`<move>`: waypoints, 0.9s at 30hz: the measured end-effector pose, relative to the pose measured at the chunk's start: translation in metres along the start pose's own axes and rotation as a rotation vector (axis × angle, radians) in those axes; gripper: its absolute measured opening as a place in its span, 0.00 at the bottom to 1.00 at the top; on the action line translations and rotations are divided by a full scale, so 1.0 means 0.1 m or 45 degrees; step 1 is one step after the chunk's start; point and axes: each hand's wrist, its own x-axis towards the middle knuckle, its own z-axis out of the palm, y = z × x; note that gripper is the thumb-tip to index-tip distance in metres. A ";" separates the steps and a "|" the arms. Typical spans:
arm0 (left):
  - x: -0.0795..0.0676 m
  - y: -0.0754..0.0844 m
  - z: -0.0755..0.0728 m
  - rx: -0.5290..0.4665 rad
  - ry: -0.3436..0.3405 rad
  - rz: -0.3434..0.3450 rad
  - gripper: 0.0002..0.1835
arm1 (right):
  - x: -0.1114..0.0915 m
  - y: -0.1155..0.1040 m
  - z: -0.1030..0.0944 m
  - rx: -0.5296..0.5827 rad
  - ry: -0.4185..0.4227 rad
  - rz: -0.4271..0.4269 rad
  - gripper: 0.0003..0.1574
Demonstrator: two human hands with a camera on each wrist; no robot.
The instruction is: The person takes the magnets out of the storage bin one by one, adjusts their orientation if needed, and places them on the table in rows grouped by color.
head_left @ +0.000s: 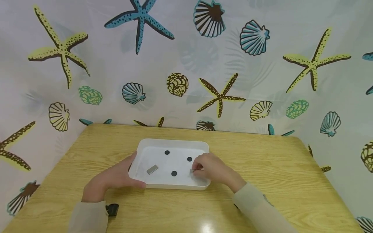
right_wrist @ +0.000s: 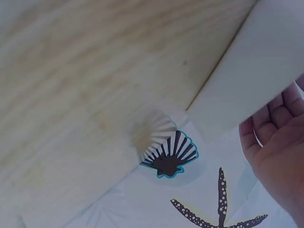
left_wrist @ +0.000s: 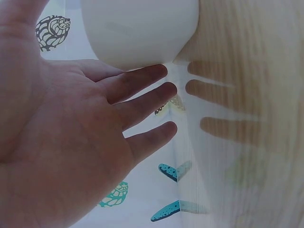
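Here's the right hand (head_left: 212, 168) at the tray (head_left: 177, 186), three o'clock inside, pinching a grey block (head_left: 191, 171), while the left hand (head_left: 118, 174), fingers straight, touches the tray's eight o'clock corner on the counter (head_left: 163, 207). A second block (head_left: 152, 169) sits at nine, black discs (head_left: 174, 173) at twelve, two and six!

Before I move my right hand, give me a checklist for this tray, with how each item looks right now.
1. Left hand touching the white tray: ok, at its left end.
2. Small grey piece pinched by the right hand: ok, apparently.
3. Firm pinch: cannot tell, the piece is mostly hidden.
4. Silver bar lying apart from the three black discs: ok.
5. Right hand clear of the tray: not ok, over its right side.
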 end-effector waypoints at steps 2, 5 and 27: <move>0.01 0.00 0.01 0.003 0.002 -0.003 0.78 | -0.01 0.01 -0.04 0.009 0.015 0.002 0.04; 0.02 0.00 0.01 -0.001 0.006 0.005 0.78 | -0.03 0.02 -0.11 0.008 0.038 -0.010 0.04; 0.05 -0.04 0.02 0.015 -0.023 -0.039 0.78 | -0.20 0.18 -0.58 -0.043 0.177 -0.007 0.03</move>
